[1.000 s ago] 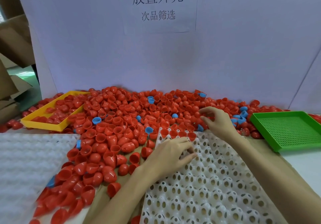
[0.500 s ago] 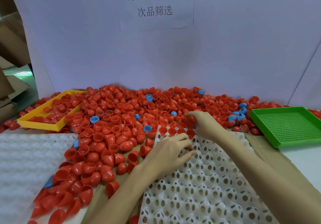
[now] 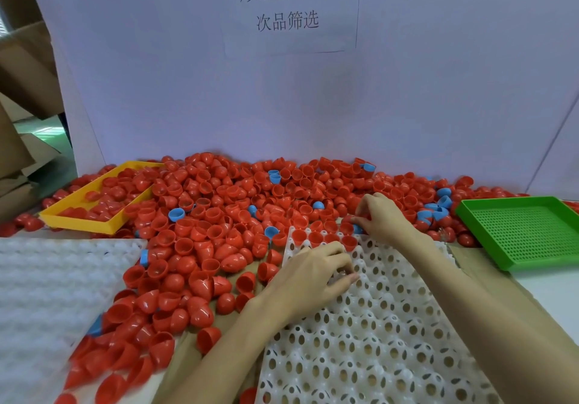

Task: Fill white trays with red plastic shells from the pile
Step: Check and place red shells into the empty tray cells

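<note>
A big pile of red plastic shells [image 3: 219,215] covers the table's far half. In front of me lies a white tray [image 3: 376,325] with round holes. Its far row holds several red shells [image 3: 316,237]. My left hand [image 3: 313,275] rests on the tray's far left part, fingers loosely curled, nothing in them. At the tray's far edge, where it meets the pile, the curled fingertips of my right hand [image 3: 382,218] pinch a red shell [image 3: 347,226]. A blue shell [image 3: 357,229] lies just under those fingers.
A yellow tray [image 3: 78,218] with red shells stands at the far left. A green perforated tray [image 3: 526,231] sits at the right. Another white tray [image 3: 47,278] lies at the near left. Blue shells [image 3: 176,214] are scattered through the pile. A white board [image 3: 188,74] closes the back.
My right hand came from the pile on the right to the tray's far row, fingers still pinched. My left hand stayed on the tray.
</note>
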A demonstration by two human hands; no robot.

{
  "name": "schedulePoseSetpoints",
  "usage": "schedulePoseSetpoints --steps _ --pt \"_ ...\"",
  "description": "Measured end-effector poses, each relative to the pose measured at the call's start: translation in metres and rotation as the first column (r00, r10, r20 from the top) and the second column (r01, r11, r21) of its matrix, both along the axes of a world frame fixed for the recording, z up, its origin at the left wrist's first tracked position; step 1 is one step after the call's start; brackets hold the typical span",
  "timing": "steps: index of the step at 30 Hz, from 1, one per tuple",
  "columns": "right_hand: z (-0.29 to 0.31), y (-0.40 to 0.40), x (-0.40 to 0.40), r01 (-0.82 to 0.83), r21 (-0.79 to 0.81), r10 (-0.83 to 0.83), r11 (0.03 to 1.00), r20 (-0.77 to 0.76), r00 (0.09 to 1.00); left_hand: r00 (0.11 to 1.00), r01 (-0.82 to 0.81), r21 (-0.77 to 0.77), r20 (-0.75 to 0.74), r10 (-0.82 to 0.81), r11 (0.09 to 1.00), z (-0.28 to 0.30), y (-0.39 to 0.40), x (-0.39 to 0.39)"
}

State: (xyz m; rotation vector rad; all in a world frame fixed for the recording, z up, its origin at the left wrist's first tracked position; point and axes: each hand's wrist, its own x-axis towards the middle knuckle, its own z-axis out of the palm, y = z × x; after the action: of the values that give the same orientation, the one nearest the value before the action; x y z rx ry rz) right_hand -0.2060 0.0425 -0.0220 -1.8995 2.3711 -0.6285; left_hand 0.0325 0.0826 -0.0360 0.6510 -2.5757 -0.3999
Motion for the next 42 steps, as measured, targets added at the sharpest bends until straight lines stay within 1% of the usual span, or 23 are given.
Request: schedulePoseSetpoints --steps 2,6,9,11,13,15,17,18,20,22,24,26,28,30,31,33,34,35,36,37,39,41,42 --pt "0.0 0.007 -0.003 -0.009 -0.06 0.012 0.998 0.05 0.999 1.0 -0.002 0.005 0.0 0.002 1.0 0.0 0.0 0.0" --pt "0.016 0.026 -0.007 0.001 -0.207 0.057 0.978 0.277 0.959 1.0 0.003 0.013 -0.005 -0.003 1.0 0.0 0.0 0.0" --pt "0.028 0.046 -0.006 -0.022 -0.255 0.114 0.967 0.353 0.929 1.0 0.002 0.003 -0.01 -0.002 1.0 0.0 -0.001 0.0" --pt "0.031 0.063 -0.002 -0.064 -0.257 0.161 0.964 0.378 0.912 1.0 0.008 0.004 -0.025 -0.008 1.0 -0.001 -0.001 0.0" --pt "0.031 0.081 0.005 -0.107 -0.259 0.203 0.96 0.381 0.902 0.997 -0.001 0.03 -0.076 0.003 1.0 0.0 0.0 -0.001" --pt "0.029 0.097 0.014 -0.147 -0.254 0.237 0.956 0.369 0.899 0.98 -0.044 0.082 -0.19 0.059 0.996 0.002 0.001 -0.002" --pt "0.028 0.11 0.02 -0.195 -0.233 0.273 0.953 0.372 0.887 0.934 -0.086 0.163 -0.331 0.136 0.983 0.005 0.001 -0.003" --pt "0.028 0.115 0.023 -0.227 -0.219 0.298 0.949 0.38 0.876 0.916 -0.091 0.191 -0.37 0.157 0.977 0.007 0.0 -0.002" --pt "0.029 0.123 0.027 -0.301 -0.194 0.355 0.934 0.406 0.842 0.925 -0.061 0.202 -0.356 0.131 0.978 0.01 -0.001 0.001" --pt "0.028 0.127 0.029 -0.355 -0.179 0.398 0.917 0.427 0.812 0.95 0.0 0.185 -0.308 0.058 0.983 0.011 -0.002 0.003" --pt "0.026 0.129 0.029 -0.373 -0.177 0.412 0.911 0.436 0.8 0.952 0.059 0.165 -0.307 -0.005 0.984 0.011 -0.001 0.002" --pt "0.023 0.131 0.027 -0.353 -0.195 0.403 0.915 0.434 0.806 0.95 0.063 0.156 -0.313 -0.011 0.986 0.013 -0.001 0.002" --pt "0.021 0.132 0.025 -0.311 -0.216 0.377 0.926 0.444 0.813 0.944 0.001 0.129 -0.327 0.041 0.992 0.014 -0.007 0.006" --pt "0.02 0.134 0.022 -0.29 -0.236 0.368 0.928 0.451 0.813 0.919 -0.117 0.124 -0.364 0.155 0.985 0.015 -0.016 0.013" --pt "0.02 0.135 0.021 -0.288 -0.242 0.37 0.926 0.447 0.814 0.895 -0.202 0.106 -0.383 0.228 0.974 0.014 -0.021 0.017" --pt "0.021 0.137 0.021 -0.294 -0.245 0.376 0.924 0.434 0.819 0.84 -0.398 0.006 -0.4 0.367 0.917 0.013 -0.026 0.022" --pt "0.021 0.138 0.021 -0.295 -0.243 0.374 0.924 0.424 0.825 0.82 -0.456 -0.038 -0.407 0.403 0.889 0.013 -0.026 0.022" --pt "0.021 0.139 0.022 -0.291 -0.241 0.369 0.926 0.406 0.836 0.812 -0.471 -0.059 -0.42 0.406 0.88 0.013 -0.024 0.02" --pt "0.022 0.14 0.023 -0.284 -0.24 0.36 0.928 0.385 0.85 0.816 -0.444 -0.057 -0.437 0.378 0.894 0.014 -0.021 0.017" --pt "0.022 0.14 0.024 -0.276 -0.241 0.351 0.931 0.368 0.861 0.832 -0.377 -0.031 -0.451 0.324 0.926 0.014 -0.018 0.014" --pt "0.023 0.142 0.026 -0.278 -0.242 0.351 0.93 0.356 0.866 0.871 -0.16 0.115 -0.451 0.195 0.98 0.015 -0.008 0.006" --pt "0.024 0.144 0.028 -0.307 -0.252 0.38 0.918 0.335 0.862 0.914 0.054 0.278 -0.4 0.064 0.959 0.014 0.004 -0.002" --pt "0.024 0.146 0.029 -0.324 -0.257 0.396 0.911 0.321 0.86 0.933 0.116 0.321 -0.36 0.008 0.94 0.012 0.009 -0.006"
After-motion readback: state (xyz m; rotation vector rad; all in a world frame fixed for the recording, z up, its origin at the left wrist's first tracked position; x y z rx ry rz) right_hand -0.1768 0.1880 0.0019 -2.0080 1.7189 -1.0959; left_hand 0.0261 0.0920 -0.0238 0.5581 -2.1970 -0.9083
